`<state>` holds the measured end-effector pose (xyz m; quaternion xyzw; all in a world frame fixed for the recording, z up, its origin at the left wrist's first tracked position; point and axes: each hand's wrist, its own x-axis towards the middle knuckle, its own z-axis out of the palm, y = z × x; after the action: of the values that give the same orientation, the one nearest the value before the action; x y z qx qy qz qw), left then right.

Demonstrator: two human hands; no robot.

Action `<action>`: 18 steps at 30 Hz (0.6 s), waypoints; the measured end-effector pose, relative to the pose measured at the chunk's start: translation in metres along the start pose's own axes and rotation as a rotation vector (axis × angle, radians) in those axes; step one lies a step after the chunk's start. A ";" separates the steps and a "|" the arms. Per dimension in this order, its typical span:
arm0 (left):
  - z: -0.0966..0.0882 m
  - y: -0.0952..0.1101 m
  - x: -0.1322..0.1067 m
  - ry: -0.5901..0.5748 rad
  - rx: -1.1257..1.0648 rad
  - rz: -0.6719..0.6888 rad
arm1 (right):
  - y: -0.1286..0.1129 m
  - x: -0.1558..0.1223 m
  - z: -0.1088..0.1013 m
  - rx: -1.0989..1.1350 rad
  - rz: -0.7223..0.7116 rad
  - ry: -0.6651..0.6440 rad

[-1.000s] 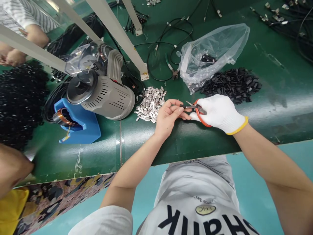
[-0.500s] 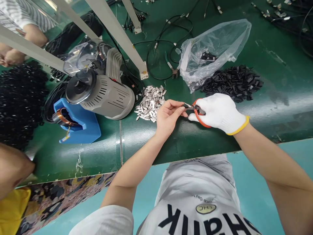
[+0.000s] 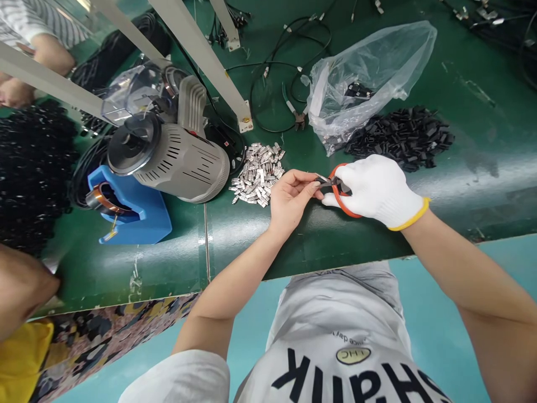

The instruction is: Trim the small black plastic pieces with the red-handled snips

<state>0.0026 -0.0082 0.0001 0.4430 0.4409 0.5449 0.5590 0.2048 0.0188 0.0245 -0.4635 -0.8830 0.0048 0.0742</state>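
My bare left hand (image 3: 295, 193) is closed, thumb and fingers pinching a small connector (image 3: 321, 179) with a dark part and a shiny metal part, mostly hidden by the fingertips. My right hand (image 3: 375, 186), in a white glove with a yellow cuff, grips red-handled pliers (image 3: 344, 206). The jaws of the pliers reach the small piece at my left fingertips. Left of my left hand lies a pile of silver metal connectors (image 3: 259, 174). Beyond my right hand is a heap of small black plastic pieces (image 3: 405, 137).
A clear plastic bag (image 3: 369, 73) holds some black pieces. Behind it lie green-handled cutters (image 3: 297, 115) and looped black cable (image 3: 254, 95). At left stand a grey machine (image 3: 180, 162), a blue tape dispenser (image 3: 151, 218) and a metal frame leg (image 3: 205, 50). Another person's arm (image 3: 52, 56) shows far left.
Both hands keep nearly the same pose, the pliers still at the small piece. The view has shifted slightly, so the items on the table appear a little higher.
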 end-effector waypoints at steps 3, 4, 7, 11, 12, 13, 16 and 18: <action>0.000 -0.001 0.001 -0.008 -0.035 0.003 | 0.000 0.001 0.000 0.006 0.004 0.000; 0.000 -0.002 0.001 -0.012 -0.041 0.002 | 0.000 0.001 -0.001 0.009 0.008 -0.007; -0.001 -0.002 0.002 -0.012 -0.038 -0.006 | 0.000 0.001 -0.002 0.017 0.010 -0.019; 0.000 -0.002 0.002 -0.011 -0.031 0.001 | 0.000 0.000 -0.004 0.009 0.001 -0.009; 0.000 -0.002 0.002 -0.011 -0.031 0.006 | 0.000 0.000 -0.004 0.003 0.003 -0.012; 0.000 -0.002 0.002 -0.012 -0.031 0.008 | -0.001 0.001 -0.004 -0.002 0.006 -0.018; 0.001 -0.001 0.000 -0.014 -0.025 0.009 | 0.000 0.001 -0.003 -0.017 0.006 -0.030; 0.001 -0.002 0.000 -0.013 -0.013 0.004 | 0.000 0.000 -0.001 -0.031 -0.003 -0.030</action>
<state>0.0041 -0.0086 -0.0011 0.4438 0.4327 0.5460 0.5636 0.2051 0.0187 0.0253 -0.4631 -0.8847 -0.0021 0.0539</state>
